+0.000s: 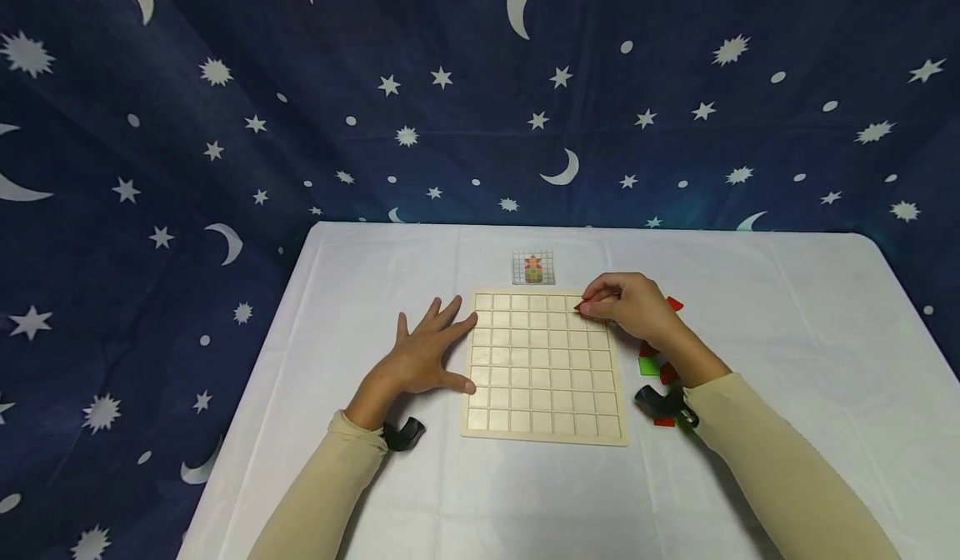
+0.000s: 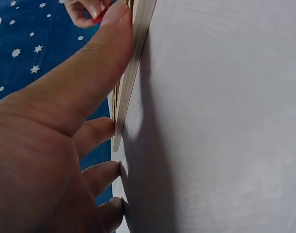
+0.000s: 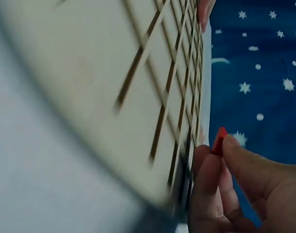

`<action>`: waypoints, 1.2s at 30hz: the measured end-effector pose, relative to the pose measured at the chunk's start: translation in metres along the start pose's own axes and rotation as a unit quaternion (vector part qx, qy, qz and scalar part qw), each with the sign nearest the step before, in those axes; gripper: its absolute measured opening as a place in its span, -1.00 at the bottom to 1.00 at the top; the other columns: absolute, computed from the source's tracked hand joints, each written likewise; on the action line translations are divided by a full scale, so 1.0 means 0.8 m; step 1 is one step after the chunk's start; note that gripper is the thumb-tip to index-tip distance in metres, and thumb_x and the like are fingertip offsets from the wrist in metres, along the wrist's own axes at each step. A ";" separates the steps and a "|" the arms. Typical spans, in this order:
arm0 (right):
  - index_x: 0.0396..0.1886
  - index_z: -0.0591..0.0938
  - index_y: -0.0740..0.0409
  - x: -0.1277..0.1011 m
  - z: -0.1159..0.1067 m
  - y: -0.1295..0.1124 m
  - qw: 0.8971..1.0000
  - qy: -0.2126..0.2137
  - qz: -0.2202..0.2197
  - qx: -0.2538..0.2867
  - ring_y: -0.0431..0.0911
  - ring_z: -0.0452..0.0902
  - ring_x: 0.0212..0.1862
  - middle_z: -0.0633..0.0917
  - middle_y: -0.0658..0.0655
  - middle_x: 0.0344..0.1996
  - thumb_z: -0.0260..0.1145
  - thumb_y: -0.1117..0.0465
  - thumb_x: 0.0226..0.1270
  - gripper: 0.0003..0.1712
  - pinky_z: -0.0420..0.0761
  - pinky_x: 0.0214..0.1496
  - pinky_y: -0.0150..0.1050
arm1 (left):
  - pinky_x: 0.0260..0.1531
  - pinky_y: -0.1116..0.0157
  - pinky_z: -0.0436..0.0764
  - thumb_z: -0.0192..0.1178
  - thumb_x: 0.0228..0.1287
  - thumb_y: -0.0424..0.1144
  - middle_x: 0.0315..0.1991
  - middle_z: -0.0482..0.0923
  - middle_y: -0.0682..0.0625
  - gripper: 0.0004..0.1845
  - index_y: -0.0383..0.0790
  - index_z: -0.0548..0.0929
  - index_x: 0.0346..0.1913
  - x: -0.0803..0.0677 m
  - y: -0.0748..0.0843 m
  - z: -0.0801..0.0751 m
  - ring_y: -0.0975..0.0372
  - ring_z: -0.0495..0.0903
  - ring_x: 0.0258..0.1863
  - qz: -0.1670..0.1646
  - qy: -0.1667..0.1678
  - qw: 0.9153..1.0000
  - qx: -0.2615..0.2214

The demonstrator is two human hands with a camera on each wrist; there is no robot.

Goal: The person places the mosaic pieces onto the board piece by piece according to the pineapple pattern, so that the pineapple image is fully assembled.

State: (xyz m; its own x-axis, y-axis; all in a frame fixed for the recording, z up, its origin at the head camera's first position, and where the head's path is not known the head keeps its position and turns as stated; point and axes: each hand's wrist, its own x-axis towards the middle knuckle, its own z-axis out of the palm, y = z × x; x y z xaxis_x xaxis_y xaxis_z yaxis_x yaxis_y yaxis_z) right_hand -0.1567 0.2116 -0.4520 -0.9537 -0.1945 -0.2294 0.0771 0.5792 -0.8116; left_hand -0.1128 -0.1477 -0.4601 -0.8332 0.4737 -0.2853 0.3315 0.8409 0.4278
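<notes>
A pale wooden board (image 1: 542, 368) marked with a grid of square cells lies on the table. My left hand (image 1: 420, 356) rests at its left edge, fingers spread, with thumb and forefinger touching the rim; the left wrist view shows the thumb (image 2: 84, 73) against the board's side. Over the upper right cells, my right hand (image 1: 633, 306) pinches a small red tile (image 1: 581, 305) between thumb and fingertips. In the right wrist view the red tile (image 3: 219, 141) shows a pointed tip, the rest hidden by the fingers.
Several red tiles (image 1: 675, 303) and a green tile (image 1: 648, 366) lie right of the board, partly under my right forearm. A small pattern card (image 1: 533, 267) sits behind the board. A dark blue star-printed cloth (image 1: 480, 102) hangs beyond the white table (image 1: 375, 493).
</notes>
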 end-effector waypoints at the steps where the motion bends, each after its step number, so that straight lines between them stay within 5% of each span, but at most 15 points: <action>1: -0.16 0.76 0.09 0.002 0.004 -0.004 1.000 -0.006 0.003 0.009 -0.07 0.70 -0.26 0.82 0.08 -0.30 0.53 0.10 0.27 -0.77 0.65 -0.22 -0.28 | 0.38 -0.51 -0.34 0.53 -0.13 0.34 0.70 -0.21 -0.02 0.22 0.14 0.17 0.62 0.000 0.000 0.000 -0.08 -0.29 0.68 0.000 0.001 1.000 0.002; 8: -0.16 0.77 0.07 0.016 0.030 -0.025 0.999 -0.023 0.011 0.027 -0.03 0.64 -0.35 0.83 0.04 -0.35 0.53 0.15 0.25 -0.80 0.61 -0.36 -0.23 | 0.37 -0.53 -0.33 0.52 -0.13 0.36 0.70 -0.20 -0.03 0.23 0.13 0.17 0.62 0.000 -0.002 0.002 -0.08 -0.29 0.68 0.004 0.003 1.000 0.005; 16: -0.29 0.83 -0.01 0.027 0.054 -0.033 0.999 -0.041 0.021 0.004 -0.08 0.67 -0.27 0.84 -0.05 -0.41 0.59 0.12 0.16 -0.86 0.58 -0.18 -0.19 | 0.37 -0.53 -0.32 0.51 -0.12 0.37 0.70 -0.21 -0.01 0.23 0.15 0.15 0.63 0.001 -0.004 0.005 -0.08 -0.29 0.68 0.001 0.003 1.000 0.011; 27: -0.34 0.86 -0.13 0.027 0.064 -0.031 0.997 -0.020 -0.026 -0.070 -0.10 0.62 -0.27 0.80 -0.08 -0.41 0.63 0.00 0.09 -0.84 0.55 -0.20 -0.21 | 0.40 -0.50 -0.33 0.51 -0.13 0.39 0.70 -0.23 0.02 0.25 0.18 0.11 0.64 0.002 -0.002 0.003 -0.06 -0.31 0.68 -0.009 -0.005 1.000 0.013; 36: -0.34 0.85 -0.12 0.026 0.063 -0.031 0.996 -0.027 -0.036 -0.078 -0.11 0.60 -0.30 0.78 -0.08 -0.45 0.62 0.00 0.11 -0.85 0.53 -0.21 -0.21 | 0.40 -0.49 -0.35 0.51 -0.14 0.38 0.70 -0.25 0.04 0.29 0.14 0.07 0.65 0.002 -0.003 0.004 -0.04 -0.33 0.68 -0.013 -0.007 1.000 0.013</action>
State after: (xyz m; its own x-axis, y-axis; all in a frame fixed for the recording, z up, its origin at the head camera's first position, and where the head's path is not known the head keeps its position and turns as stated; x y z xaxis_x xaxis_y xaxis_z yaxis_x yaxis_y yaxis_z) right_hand -0.1633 0.1530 -0.4636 -0.9381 -0.2789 -0.2055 -0.0405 0.6774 -0.7345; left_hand -0.1135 -0.1478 -0.4642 -0.8361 0.4543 -0.3075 0.3211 0.8598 0.3971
